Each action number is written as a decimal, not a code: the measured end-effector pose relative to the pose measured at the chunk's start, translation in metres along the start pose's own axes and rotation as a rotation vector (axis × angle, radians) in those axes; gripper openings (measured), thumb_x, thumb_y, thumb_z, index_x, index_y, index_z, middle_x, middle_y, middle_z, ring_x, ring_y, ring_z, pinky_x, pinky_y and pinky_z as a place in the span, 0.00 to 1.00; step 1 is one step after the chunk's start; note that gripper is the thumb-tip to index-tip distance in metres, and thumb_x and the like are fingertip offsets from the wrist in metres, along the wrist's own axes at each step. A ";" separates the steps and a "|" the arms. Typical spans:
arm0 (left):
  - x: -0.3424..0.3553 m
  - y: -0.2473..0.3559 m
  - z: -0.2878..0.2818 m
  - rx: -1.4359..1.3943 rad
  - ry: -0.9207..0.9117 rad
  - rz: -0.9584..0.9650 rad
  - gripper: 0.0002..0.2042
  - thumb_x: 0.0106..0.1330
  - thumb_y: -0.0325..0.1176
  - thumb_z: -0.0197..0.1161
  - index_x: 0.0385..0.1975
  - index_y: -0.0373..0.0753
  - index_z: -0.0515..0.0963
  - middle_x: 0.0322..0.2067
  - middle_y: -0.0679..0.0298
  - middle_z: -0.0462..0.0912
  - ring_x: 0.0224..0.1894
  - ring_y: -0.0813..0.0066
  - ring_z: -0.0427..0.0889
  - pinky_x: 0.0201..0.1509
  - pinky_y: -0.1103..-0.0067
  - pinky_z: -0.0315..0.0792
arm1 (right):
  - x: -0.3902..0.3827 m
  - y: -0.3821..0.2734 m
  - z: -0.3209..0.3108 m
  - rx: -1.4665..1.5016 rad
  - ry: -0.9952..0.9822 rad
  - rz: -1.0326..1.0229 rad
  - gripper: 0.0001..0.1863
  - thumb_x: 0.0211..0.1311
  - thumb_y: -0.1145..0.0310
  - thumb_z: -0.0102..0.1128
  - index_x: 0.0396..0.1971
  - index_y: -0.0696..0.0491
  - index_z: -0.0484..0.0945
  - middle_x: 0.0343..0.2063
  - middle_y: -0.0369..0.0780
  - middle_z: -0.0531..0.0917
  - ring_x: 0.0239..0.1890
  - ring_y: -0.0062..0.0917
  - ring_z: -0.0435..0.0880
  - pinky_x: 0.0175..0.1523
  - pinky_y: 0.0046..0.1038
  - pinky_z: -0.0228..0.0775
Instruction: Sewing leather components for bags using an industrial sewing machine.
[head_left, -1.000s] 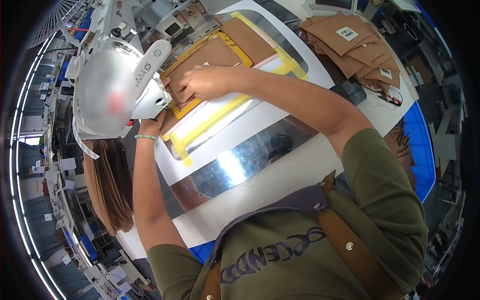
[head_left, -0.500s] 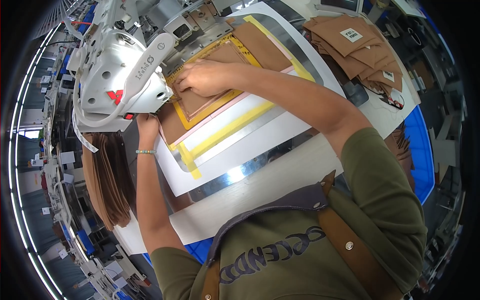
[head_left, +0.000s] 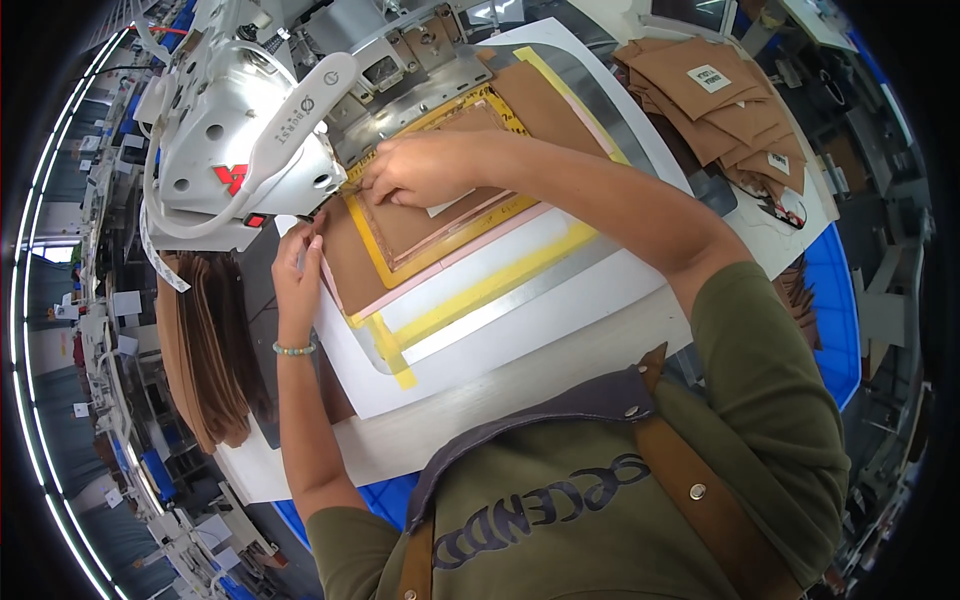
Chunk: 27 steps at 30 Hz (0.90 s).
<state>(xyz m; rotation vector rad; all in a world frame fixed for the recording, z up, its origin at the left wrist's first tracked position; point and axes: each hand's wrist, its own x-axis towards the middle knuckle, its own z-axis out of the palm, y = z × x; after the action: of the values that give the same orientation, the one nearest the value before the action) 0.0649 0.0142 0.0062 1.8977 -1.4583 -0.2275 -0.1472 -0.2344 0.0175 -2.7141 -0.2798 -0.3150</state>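
Note:
My left hand [head_left: 297,262] is at the left edge of a brown fabric panel [head_left: 352,276], its thumb and fingers closing on that edge by the sewing machine head. My right hand [head_left: 425,170] rests low over the panel inside a yellow rectangular frame [head_left: 450,258]. Its fingers are bent and pressed together, and their tips are partly hidden. From under that hand shows a small white piece [head_left: 438,209]. Beneath the panel lies a white plate [head_left: 450,325] with yellow tape strips [head_left: 490,272] along it.
The white sewing machine head [head_left: 225,150] stands close at the left, its metal clamp [head_left: 415,105] behind the frame. Brown pieces hang in a stack [head_left: 205,350] at the left. More brown pieces with white labels [head_left: 705,100] lie at the far right, above a blue bin [head_left: 835,310].
The plate, frame and panel have shifted slightly nearer and to the right. More of my left hand shows beside the machine head. A white piece now shows under my right hand.

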 end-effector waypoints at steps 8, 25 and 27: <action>-0.025 0.050 -0.007 0.150 -0.065 0.181 0.15 0.77 0.23 0.58 0.59 0.34 0.83 0.63 0.53 0.84 0.69 0.52 0.78 0.76 0.62 0.68 | -0.121 0.104 -0.130 -0.473 1.290 0.447 0.20 0.61 0.67 0.74 0.53 0.49 0.82 0.59 0.48 0.80 0.70 0.51 0.68 0.73 0.47 0.63; -0.009 0.103 0.034 0.359 -0.256 0.345 0.22 0.75 0.28 0.62 0.69 0.37 0.77 0.74 0.55 0.73 0.78 0.48 0.66 0.81 0.56 0.59 | -0.132 -0.002 -0.086 -0.103 0.326 0.296 0.20 0.70 0.69 0.65 0.61 0.50 0.80 0.63 0.44 0.81 0.72 0.40 0.73 0.76 0.45 0.61; -0.008 0.099 0.044 0.359 -0.267 0.342 0.23 0.76 0.30 0.62 0.70 0.37 0.76 0.74 0.54 0.72 0.78 0.48 0.66 0.81 0.56 0.58 | -0.118 -0.008 -0.039 -0.084 0.166 0.262 0.21 0.71 0.68 0.64 0.62 0.51 0.81 0.64 0.43 0.81 0.72 0.39 0.73 0.76 0.44 0.61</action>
<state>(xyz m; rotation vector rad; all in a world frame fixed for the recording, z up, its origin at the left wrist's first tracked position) -0.0377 -0.0077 0.0348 1.9007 -2.0926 -0.0597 -0.2686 -0.2608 0.0251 -2.7424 0.1381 -0.4806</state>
